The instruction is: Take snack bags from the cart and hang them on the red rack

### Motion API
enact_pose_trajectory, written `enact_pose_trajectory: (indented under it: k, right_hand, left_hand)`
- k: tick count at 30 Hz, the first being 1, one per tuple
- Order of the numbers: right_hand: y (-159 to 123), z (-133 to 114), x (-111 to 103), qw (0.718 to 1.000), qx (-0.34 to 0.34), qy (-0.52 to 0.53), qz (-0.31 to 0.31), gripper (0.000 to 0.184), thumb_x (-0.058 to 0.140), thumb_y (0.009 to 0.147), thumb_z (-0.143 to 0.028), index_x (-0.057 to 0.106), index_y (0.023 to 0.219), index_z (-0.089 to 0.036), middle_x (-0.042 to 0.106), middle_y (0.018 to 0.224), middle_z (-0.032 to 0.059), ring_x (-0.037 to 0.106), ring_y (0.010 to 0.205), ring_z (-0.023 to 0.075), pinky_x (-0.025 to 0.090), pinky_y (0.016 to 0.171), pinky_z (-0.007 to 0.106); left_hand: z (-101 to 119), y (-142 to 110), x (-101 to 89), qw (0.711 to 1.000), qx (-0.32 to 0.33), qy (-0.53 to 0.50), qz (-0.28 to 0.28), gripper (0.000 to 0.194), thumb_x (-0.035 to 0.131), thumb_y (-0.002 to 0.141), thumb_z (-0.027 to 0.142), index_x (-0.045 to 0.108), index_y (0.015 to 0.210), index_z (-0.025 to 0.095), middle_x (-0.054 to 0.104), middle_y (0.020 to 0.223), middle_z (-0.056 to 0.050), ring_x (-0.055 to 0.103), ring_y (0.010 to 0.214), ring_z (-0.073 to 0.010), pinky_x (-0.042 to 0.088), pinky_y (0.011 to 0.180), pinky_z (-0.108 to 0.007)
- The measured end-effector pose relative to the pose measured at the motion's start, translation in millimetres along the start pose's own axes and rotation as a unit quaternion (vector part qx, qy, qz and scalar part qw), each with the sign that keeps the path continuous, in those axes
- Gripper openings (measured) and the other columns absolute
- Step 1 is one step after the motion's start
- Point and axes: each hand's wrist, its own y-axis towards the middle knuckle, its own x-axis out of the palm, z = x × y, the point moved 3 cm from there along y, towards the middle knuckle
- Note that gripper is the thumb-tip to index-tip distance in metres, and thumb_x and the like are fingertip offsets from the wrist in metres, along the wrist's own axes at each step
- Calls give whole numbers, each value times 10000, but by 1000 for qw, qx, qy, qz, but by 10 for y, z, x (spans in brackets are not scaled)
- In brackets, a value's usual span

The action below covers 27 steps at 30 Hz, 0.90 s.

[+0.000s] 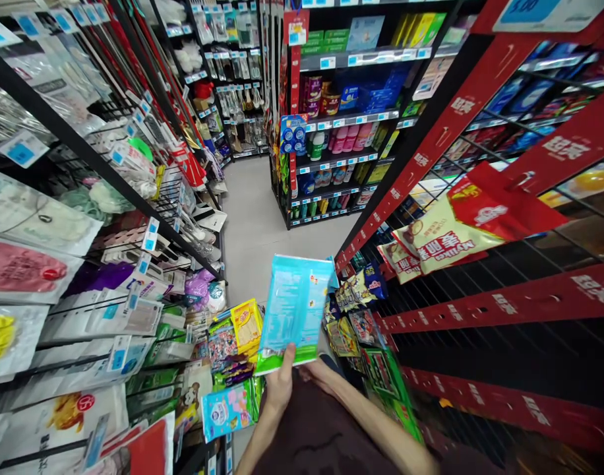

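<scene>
A light blue flat packet (295,310) with small print on its back and a green strip at the bottom is held upright in front of me. My left hand (280,386) grips its lower edge, with the thumb pressed on the face. My right hand (318,376) lies behind the packet's lower right corner; its fingers are mostly hidden by the packet. Both forearms reach up from the bottom of the view in a shop aisle.
Pegboard racks of hanging packets (59,277) line the left. Red wire shelves (504,303) with snack bags (445,241) run along the right. Colourful snack packs (233,343) sit low on both sides. A grey floor aisle (255,224) leads to a stocked shelf unit (341,125).
</scene>
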Motion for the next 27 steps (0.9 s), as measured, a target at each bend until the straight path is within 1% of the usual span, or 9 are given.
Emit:
enact_pose_trajectory:
  k: [3,5,7,10,13,17,21,24,27]
  right_hand:
    - [85,37,-320,997,50,18,-47,226,783,663,-254,650,819,-159,618,655,-19,636,630,158,472,533,234]
    - [104,-39,-500,994,47,68,-72,368,785,608,-290,663,943,-200,695,900,44,670,902,247,516,726,336]
    - [97,-165,-594,985,36,132,-110,445,737,653,-390,642,1058,-231,659,1150,86,612,1086,277,473,891,436]
    - [65,-402,-597,980,5,156,-127,495,592,760,-595,625,1122,-259,630,1225,102,589,1123,282,452,922,491]
    - [34,-658,-502,988,-52,110,-95,599,557,742,-701,641,1112,-237,653,1186,119,606,1083,304,488,871,478]
    - [63,-907,-395,991,-120,51,5,473,746,692,-508,675,1033,-187,715,1031,107,662,943,282,523,816,421]
    - [171,-972,-454,975,-180,16,128,384,756,692,-457,702,917,-151,733,946,87,681,796,232,540,745,374]
    - [238,-946,-562,957,-216,-15,194,432,726,696,-510,709,891,-124,736,893,94,675,764,235,537,690,354]
    - [279,-910,-629,949,-223,-59,217,467,709,690,-551,713,847,-112,730,808,91,663,729,239,521,636,335]
  left_hand:
    - [28,38,-115,995,37,85,-31,294,813,638,245,738,922,228,712,1050,-77,551,1184,-319,375,1073,-423]
    - [22,63,-170,989,67,117,-59,287,792,664,284,747,943,236,695,1104,-86,563,1158,-325,375,1067,-444]
    - [-11,88,-211,973,114,168,-112,290,763,697,312,745,981,263,680,1152,-82,552,1170,-326,352,1077,-476]
    - [-120,124,-261,945,139,220,-200,217,740,722,313,747,940,312,689,1150,-66,543,1187,-317,293,1108,-515]
    - [-229,156,-268,946,95,191,-245,171,765,697,271,749,862,315,705,1110,-74,543,1200,-303,192,1158,-509]
    - [-233,166,-116,934,107,188,-285,212,730,723,171,745,892,298,697,1130,-95,543,1219,-282,149,1174,-499]
    - [-123,144,136,842,224,323,-371,474,510,808,47,646,1168,324,557,1350,-41,418,1341,-246,187,1164,-534]
    - [-73,133,250,768,241,389,-448,729,464,722,-39,471,1369,296,326,1519,-34,225,1433,-259,161,1166,-561]
    - [-25,137,291,766,232,361,-479,758,490,706,-39,463,1378,311,282,1541,-48,211,1434,-290,196,1159,-555]
